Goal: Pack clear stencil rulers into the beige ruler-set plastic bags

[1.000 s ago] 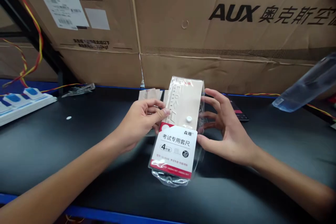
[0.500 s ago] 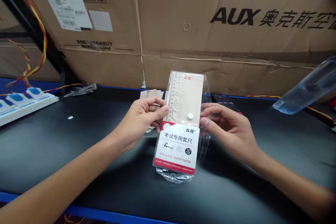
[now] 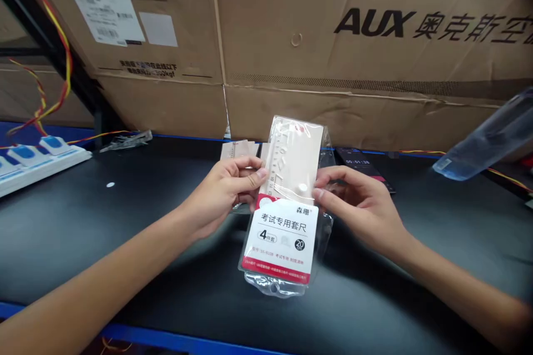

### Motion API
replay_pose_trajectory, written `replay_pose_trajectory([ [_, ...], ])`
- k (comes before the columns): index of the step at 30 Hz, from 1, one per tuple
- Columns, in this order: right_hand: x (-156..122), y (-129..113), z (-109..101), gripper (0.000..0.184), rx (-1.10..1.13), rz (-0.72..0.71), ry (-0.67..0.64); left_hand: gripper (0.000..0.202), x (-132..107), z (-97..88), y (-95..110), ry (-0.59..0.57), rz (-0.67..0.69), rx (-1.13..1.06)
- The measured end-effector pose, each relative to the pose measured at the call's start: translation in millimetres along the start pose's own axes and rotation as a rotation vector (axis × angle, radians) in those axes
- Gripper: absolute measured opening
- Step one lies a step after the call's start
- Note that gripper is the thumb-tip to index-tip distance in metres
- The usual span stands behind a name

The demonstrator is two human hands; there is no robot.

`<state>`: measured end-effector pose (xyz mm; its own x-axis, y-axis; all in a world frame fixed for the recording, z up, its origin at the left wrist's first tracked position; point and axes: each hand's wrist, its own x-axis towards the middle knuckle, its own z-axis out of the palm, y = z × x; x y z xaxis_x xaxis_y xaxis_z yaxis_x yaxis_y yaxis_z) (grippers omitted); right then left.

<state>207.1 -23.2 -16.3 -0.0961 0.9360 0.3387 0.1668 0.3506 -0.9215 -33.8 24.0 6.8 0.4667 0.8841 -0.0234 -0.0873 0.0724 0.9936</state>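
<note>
A clear plastic pouch with a ruler set [image 3: 287,216] is held upright above the black table [image 3: 125,233], its bottom edge near the surface. It shows a beige card at the top, a white snap button and a white and red label below. My left hand [image 3: 227,191] pinches its left edge with thumb and fingers. On the other side, my right hand [image 3: 358,205] grips the right edge near the snap button, fingers curled.
Big cardboard boxes [image 3: 333,55] stand along the back of the table. A white power strip [image 3: 37,163] with red and yellow wires lies at the far left. Behind the pouch are small beige packets [image 3: 239,148] and a dark timer [image 3: 358,165]. A clear plastic bag [image 3: 487,141] hangs at right.
My right hand went from spread open beside the pouch to closed on its right edge. The pouch rose slightly, then settled a little lower.
</note>
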Motion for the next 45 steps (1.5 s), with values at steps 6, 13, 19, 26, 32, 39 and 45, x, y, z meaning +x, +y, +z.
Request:
replay_pose_trajectory([
  [6, -1.9, 2.6, 2.6, 0.019, -0.014, -0.007, 0.013, 0.018, -2.3, 10.8, -4.6, -0.058, 0.064, 0.162],
  [13, -4.1, 0.3, 9.0, 0.028, -0.096, 0.114, 0.114, 0.025, -9.4, 24.5, -11.8, -0.146, 0.053, 0.262],
  [19, -3.5, -1.2, 9.4, 0.021, 0.079, 0.291, -0.100, 0.022, -11.7, 25.3, -13.4, -0.145, 0.050, 0.255],
  [26, 6.3, 1.5, -2.8, 0.020, 0.257, 0.330, -0.030, 0.045, -7.0, 22.4, -14.4, -0.280, -0.094, 0.040],
  [32, 26.6, 6.9, -29.0, 0.017, 0.197, 0.286, 0.240, 0.046, -1.3, 5.1, 0.3, 0.025, 0.007, 0.074],
  [39, 43.4, 38.0, -55.1, 0.034, -0.351, 0.222, 0.242, 0.041, 2.6, -7.8, 9.9, 0.170, 0.059, 0.088],
  [45, 68.5, 49.9, -49.1, 0.024, -0.559, 0.295, 0.091, 0.042, 1.6, -7.7, 6.3, 0.145, 0.013, 0.111],
])
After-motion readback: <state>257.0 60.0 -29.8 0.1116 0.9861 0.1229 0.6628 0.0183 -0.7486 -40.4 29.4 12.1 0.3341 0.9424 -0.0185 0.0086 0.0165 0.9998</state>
